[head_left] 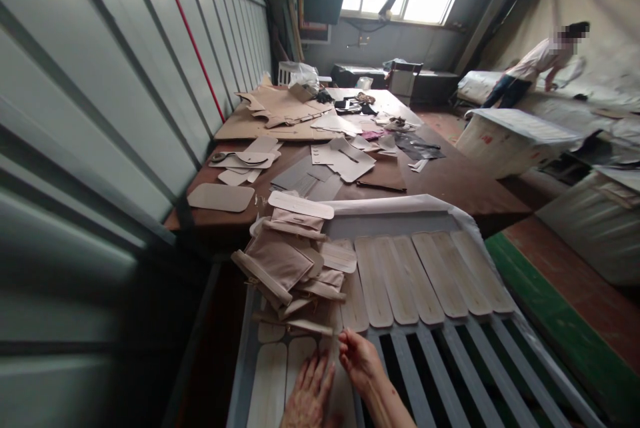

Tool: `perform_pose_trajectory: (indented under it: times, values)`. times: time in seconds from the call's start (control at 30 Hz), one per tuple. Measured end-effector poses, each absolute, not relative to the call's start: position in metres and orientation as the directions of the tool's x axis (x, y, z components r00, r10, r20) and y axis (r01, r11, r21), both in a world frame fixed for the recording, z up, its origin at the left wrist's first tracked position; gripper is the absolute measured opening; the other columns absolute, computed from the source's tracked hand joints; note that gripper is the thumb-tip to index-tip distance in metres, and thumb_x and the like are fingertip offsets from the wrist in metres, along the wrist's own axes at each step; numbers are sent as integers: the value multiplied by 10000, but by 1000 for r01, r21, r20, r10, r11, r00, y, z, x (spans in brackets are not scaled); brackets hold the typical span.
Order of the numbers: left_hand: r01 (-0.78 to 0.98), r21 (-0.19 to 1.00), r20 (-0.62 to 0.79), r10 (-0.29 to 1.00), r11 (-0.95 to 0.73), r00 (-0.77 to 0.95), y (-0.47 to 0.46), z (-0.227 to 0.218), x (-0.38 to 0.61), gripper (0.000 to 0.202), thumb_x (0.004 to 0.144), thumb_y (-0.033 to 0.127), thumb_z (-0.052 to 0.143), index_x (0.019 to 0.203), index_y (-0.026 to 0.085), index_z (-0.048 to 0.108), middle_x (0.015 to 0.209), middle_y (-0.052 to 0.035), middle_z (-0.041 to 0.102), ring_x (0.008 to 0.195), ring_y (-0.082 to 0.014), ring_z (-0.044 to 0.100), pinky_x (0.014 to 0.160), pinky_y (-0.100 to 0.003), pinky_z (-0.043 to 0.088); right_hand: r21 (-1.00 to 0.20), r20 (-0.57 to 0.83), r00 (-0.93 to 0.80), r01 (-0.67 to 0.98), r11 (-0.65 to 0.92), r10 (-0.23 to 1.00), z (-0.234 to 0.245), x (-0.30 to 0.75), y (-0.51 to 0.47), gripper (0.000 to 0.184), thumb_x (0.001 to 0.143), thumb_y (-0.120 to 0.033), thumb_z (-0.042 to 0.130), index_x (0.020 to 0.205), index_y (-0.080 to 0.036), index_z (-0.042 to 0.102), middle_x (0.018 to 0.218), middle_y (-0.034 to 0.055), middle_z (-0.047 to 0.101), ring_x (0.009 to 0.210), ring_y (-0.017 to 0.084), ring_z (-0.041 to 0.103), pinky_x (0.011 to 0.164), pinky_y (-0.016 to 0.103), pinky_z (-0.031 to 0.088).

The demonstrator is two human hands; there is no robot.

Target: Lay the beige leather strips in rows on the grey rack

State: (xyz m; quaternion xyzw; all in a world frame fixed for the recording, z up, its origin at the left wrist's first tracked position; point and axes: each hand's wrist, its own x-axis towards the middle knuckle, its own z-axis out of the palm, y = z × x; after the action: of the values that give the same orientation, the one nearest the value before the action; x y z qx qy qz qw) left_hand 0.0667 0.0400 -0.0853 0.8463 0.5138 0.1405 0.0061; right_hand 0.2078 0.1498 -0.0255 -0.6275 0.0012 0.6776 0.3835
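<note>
Landmark: pouch pile (280,261) | we have the pale panel (345,405) on its near side, long axis running from pile toward us | our left hand (307,385) lies flat over it, fingers slightly spread | our right hand (354,353), nearer the pile, pinches narrow, contents unclear
</note>
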Motion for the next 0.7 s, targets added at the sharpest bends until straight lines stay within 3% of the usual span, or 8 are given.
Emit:
perform_pose_trajectory:
  times: [0.17,0.33,0.43,0.57,0.7]
  values:
    - [864,221,180,890,-452,419,44,-80,66,873,695,506,676,1443,207,337,1424,-80,486,1286,-280,453,982,-390,438,-436,-846,75,-665,-606,527,-29,205,141,177,735,-204,688,790,-111,547,641,12,598,482,61,516,461,141,434]
    - [861,345,40,922,-374,384,59,-61,64,763,749,417,629,1439,275,336,1450,-19,459,1272,-265,470,1004,-404,435,-459,-853,116,-633,-623,509,-39,202,140,266,678,-295,731,712,-126,529,600,13,577,466,76,513,444,161,435]
    - [855,396,-7,930,-335,367,64,-54,65,828,732,394,646,1464,277,278,1500,-41,381,1297,-279,443,1021,-424,425,-535,-841,235,-501,-680,488,-45,198,145,286,627,-321,735,714,-128,542,565,23,579,420,98,503,372,170,385]
    - [869,399,-14,946,-292,324,64,-53,69,873,720,390,665,1476,276,242,1538,-77,299,1373,-314,339,1069,-473,377,-623,-762,386,-218,-751,520,-52,195,154,174,603,-245,660,668,-117,561,460,38,551,299,129,427,269,190,274]
    - [878,394,-15,954,-270,300,63,-61,70,846,730,416,662,1464,274,267,1540,-85,296,1390,-313,310,1086,-471,361,-658,-683,447,-35,-752,578,-57,193,158,104,633,-217,564,596,-121,549,416,32,526,299,119,422,289,182,275]
